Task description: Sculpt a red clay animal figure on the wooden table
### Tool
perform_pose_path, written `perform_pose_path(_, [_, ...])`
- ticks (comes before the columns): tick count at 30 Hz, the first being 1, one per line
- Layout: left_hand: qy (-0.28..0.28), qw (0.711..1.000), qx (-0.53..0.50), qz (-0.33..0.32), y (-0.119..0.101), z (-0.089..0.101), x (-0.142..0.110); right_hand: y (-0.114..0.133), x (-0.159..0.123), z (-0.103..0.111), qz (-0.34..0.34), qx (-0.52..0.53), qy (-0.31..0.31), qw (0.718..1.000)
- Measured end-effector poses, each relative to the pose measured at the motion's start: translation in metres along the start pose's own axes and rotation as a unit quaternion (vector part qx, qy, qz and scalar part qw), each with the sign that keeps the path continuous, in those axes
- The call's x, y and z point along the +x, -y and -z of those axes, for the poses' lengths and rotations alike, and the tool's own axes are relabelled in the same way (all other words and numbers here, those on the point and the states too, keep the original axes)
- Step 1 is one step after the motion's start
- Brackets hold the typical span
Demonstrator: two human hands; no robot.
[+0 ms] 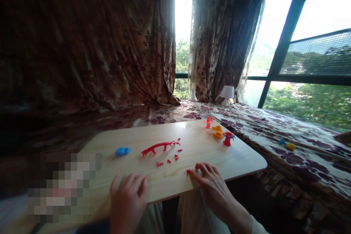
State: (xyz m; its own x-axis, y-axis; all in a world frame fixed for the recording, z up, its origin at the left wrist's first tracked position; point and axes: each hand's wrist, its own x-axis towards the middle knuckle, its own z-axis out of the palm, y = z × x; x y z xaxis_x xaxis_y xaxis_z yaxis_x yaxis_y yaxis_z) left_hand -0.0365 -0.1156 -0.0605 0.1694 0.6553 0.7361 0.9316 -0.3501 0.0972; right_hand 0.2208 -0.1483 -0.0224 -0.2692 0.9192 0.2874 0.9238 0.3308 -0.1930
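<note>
My right hand (208, 179) rests palm down at the table's near edge, its thumb and forefinger at a small red piece (188, 171) that they seem to pinch. Near the front edge, my left hand (128, 190) is slightly blurred, fingers loosely bent and thumb apart, with nothing visible in it. Beyond the hands lies a long red piece (156, 148) with short leg-like stubs. Several small red bits, such as a forked one (159, 164), lie scattered around its right end. A rounded blue lump (122, 151) sits to its left.
On the pale wooden table (123, 182), an orange-red figure (208, 122), a yellow one (218, 131) and a red-and-blue one (228, 138) stand at the far right. Blue and yellow items (289, 146) lie on the flowered bedding (301, 175). A pixelated patch covers the left side.
</note>
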Motion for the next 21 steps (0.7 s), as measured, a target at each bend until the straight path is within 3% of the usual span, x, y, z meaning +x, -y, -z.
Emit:
perform_pose_path(7, [0.002,1.000,0.000,0.003,-0.001,0.001,0.000,-0.004,0.013,0.003,0.005,0.020,0.005,1.000])
perform_pose_path(16, [-0.012,1.000,-0.015,0.005,0.000,-0.002,0.001,0.008,0.040,0.005,0.014,0.054,0.003,0.998])
perform_pose_path(19, [-0.031,0.998,-0.045,0.012,-0.009,-0.007,0.005,0.013,0.040,0.004,0.020,0.087,-0.011,0.996])
perform_pose_path(21, [-0.015,0.997,-0.081,-0.006,-0.022,-0.009,0.009,0.019,0.037,0.003,0.028,0.115,-0.021,0.993])
